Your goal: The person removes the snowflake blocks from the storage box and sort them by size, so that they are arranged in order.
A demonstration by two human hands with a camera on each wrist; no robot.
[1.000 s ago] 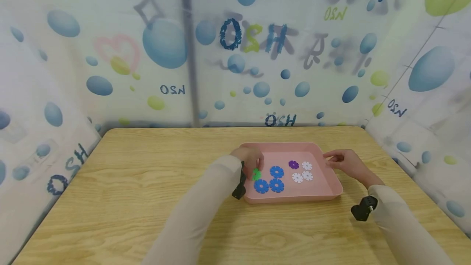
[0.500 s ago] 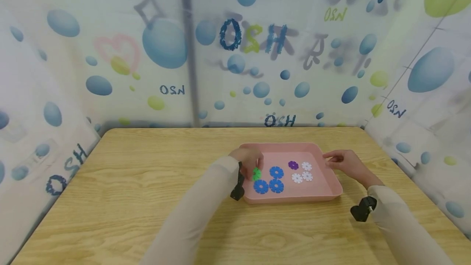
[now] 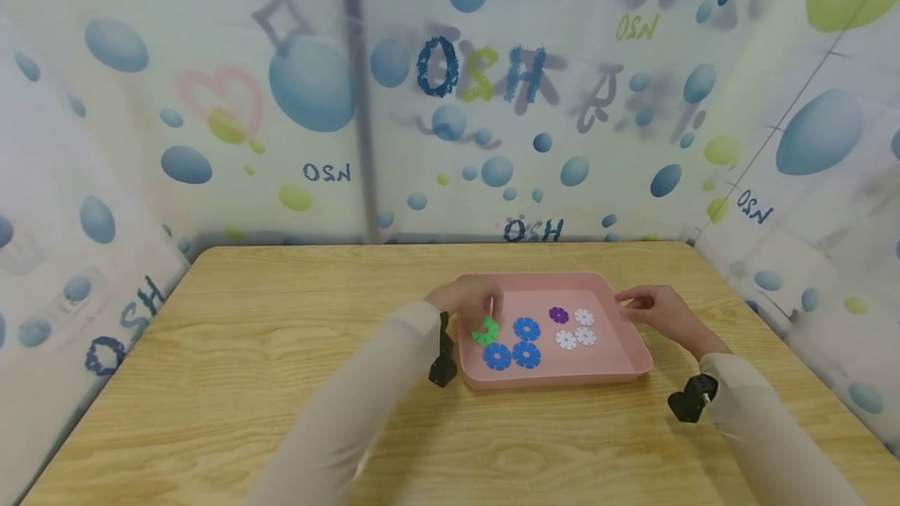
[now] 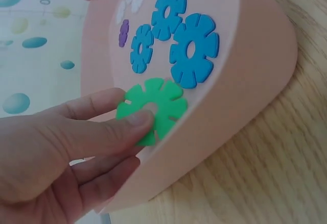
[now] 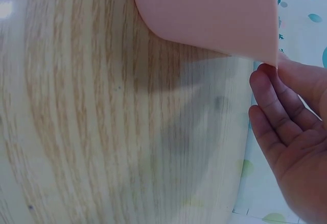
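A pink tray stands on the wooden table, with flat notched plastic discs inside. In the left wrist view, my left hand pinches a green snowflake disc, thumb on its face and fingers partly hidden behind it, over the tray's left end. Close by lie three blue discs. A purple disc and three smaller white discs sit toward the tray's right side. My right hand holds the tray's right rim between thumb and fingers, as the right wrist view shows.
The wooden table stretches left and in front of the tray. A patterned curtain hangs behind the table and along both sides. Dark wrist devices sit on both sleeves.
My left hand has shifted slightly left, and more of the green disc shows beneath it. My right hand stays at the tray's rim; the other discs keep their places.
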